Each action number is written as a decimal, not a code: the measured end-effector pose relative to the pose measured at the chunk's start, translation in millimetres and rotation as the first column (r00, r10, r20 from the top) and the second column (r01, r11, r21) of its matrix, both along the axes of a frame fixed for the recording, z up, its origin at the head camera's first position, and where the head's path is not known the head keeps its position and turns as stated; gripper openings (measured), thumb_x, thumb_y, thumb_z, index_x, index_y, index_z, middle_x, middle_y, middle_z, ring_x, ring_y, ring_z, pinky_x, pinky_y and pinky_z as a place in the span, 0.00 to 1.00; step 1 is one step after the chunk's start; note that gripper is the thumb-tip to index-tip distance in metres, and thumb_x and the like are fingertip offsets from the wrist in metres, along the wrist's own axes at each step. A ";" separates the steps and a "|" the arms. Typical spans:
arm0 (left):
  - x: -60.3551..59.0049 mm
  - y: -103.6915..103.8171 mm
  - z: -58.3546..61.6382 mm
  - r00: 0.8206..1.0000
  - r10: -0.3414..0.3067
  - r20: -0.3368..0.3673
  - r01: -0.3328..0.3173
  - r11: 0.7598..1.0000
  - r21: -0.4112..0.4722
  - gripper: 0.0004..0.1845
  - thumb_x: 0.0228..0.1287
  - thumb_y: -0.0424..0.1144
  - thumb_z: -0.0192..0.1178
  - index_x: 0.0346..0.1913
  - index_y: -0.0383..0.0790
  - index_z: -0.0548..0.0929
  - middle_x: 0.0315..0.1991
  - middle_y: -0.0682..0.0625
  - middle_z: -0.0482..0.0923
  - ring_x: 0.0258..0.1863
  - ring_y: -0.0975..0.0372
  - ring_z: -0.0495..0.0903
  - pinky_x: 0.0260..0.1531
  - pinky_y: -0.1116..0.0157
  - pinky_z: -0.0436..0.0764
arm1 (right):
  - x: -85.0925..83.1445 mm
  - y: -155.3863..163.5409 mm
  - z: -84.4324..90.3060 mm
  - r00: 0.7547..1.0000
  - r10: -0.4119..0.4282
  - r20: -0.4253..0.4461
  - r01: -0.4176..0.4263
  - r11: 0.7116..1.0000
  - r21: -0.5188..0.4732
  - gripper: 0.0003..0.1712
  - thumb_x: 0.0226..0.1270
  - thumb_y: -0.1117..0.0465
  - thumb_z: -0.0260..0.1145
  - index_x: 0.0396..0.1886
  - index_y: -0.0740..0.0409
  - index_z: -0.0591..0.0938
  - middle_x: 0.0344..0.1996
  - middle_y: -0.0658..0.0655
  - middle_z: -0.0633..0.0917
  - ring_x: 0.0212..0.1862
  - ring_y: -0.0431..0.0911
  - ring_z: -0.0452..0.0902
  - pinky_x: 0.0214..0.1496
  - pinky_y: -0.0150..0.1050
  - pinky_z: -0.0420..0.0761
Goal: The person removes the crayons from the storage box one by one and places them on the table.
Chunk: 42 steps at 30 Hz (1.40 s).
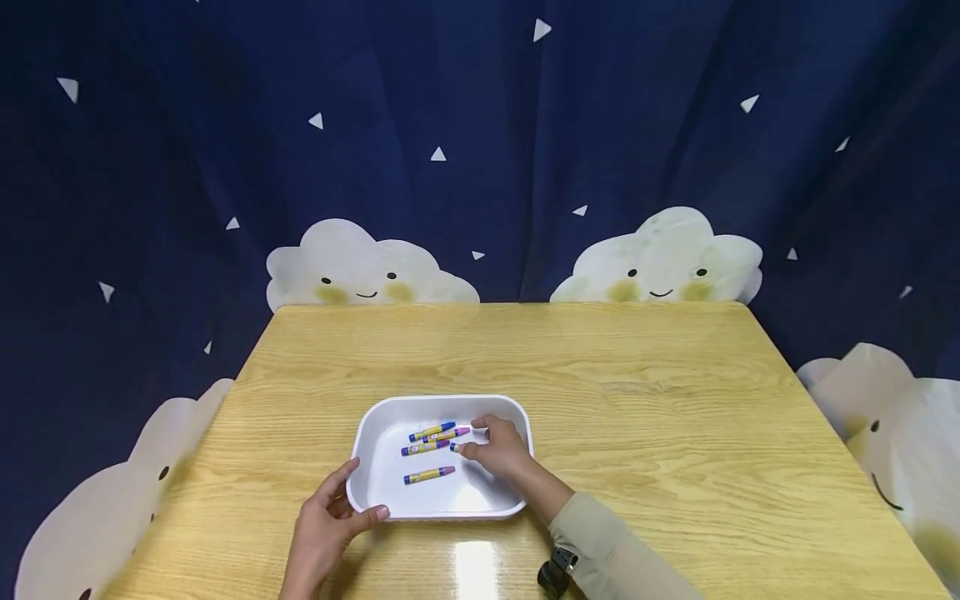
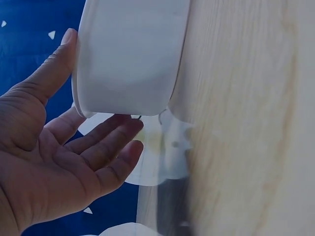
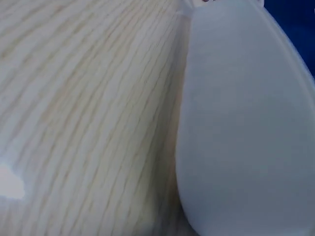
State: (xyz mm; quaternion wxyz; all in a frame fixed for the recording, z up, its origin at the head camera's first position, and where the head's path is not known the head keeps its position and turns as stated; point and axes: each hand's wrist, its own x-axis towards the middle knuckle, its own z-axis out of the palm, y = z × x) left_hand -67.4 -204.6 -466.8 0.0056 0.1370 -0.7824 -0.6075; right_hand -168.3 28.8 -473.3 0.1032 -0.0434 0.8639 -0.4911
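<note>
Now, a white plastic tray w/ round corners (image 1: pixel 390 493) is set on a light-brown wooden tbl (image 1: pixel 637 400). Its near-L corner is touched by the L hand (image 1: pixel 322 521), fingers spread. Inside, 4 yellow-wrapped crayons (image 1: pixel 429 475) are seen. By the R hand (image 1: pixel 501 448), a small blue bit (image 1: pixel 454 447) is part-hidden; whether it's pinched can't be told.

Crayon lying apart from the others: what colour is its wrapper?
The wrapper is mostly yellow, clearest in the head view.

On the table (image 1: pixel 675 417) we see a tray (image 1: pixel 382 479), crayons (image 1: pixel 429 475) inside, the left hand (image 1: pixel 324 525) at its eight o'clock, the right hand (image 1: pixel 501 450) inside toward three.
</note>
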 end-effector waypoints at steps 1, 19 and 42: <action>-0.2 0.0 -0.3 1.000 -0.004 -0.003 0.004 1.000 -0.012 0.46 0.39 0.31 0.76 0.65 0.32 0.66 0.58 0.28 0.67 0.53 0.44 0.73 0.44 0.66 0.78 | -1.2 0.1 -0.2 1.000 0.002 -0.008 -0.002 1.000 0.008 0.26 0.48 0.62 0.73 0.47 0.69 0.78 0.42 0.66 0.78 0.45 0.58 0.73 0.50 0.50 0.73; 0.7 -2.8 -0.3 1.000 0.029 0.004 -0.029 1.000 0.005 0.44 0.39 0.31 0.76 0.65 0.36 0.68 0.54 0.30 0.70 0.49 0.45 0.76 0.37 0.69 0.80 | -9.3 -8.7 -5.9 0.991 0.039 -0.129 -0.012 0.979 0.203 0.16 0.33 0.66 0.79 0.28 0.59 0.88 0.32 0.57 0.80 0.40 0.50 0.73 0.48 0.39 0.72; 3.9 -0.7 -6.1 1.000 0.016 -0.014 -0.015 0.996 0.093 0.43 0.41 0.27 0.74 0.65 0.35 0.67 0.55 0.31 0.69 0.49 0.45 0.76 0.36 0.67 0.81 | -6.8 -7.3 -4.7 0.973 0.156 -0.169 -0.142 0.986 0.094 0.04 0.41 0.67 0.74 0.21 0.58 0.86 0.20 0.46 0.78 0.23 0.36 0.70 0.25 0.29 0.72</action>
